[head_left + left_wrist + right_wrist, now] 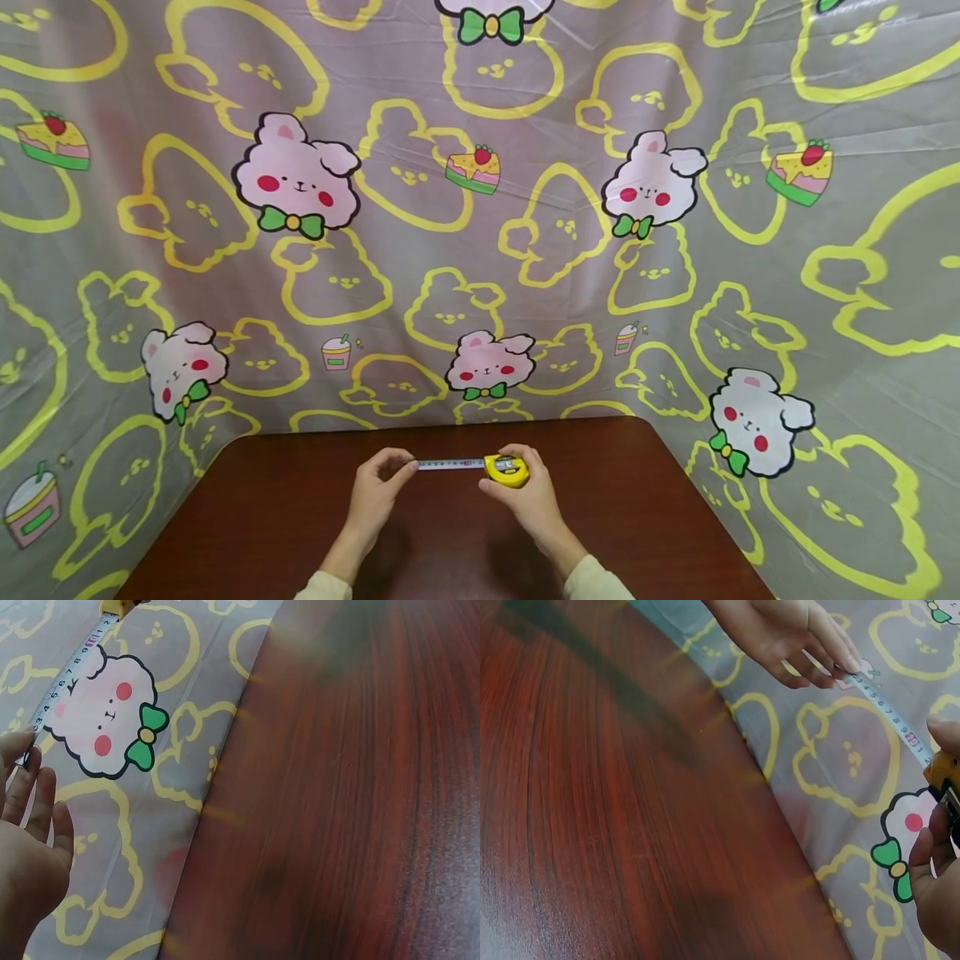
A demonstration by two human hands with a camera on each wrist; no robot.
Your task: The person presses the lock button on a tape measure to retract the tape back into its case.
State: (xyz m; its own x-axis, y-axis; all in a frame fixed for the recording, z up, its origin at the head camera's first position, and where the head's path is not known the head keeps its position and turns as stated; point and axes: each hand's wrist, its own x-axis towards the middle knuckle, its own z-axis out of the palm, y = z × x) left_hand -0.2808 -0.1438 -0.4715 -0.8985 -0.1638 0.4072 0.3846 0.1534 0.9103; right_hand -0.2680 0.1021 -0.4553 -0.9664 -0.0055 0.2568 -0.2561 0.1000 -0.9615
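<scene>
A yellow tape measure (507, 471) is held by my right hand (534, 492), thumb on its near side and fingers behind it. From its case a short length of white blade (450, 464) runs straight out to the left, numbers facing up. The blade's free end is pinched between thumb and forefinger of my left hand (375, 487). In the left wrist view the other fingers of the left hand (37, 847) spread loosely below the blade. The right wrist view shows the case (943, 776) partly cut off by the frame edge.
Both hands are above a dark red-brown wooden table (442, 550) with rounded far corners. A grey curtain (420, 250) printed with yellow outlines and white bunny heads hangs behind the table and along both sides.
</scene>
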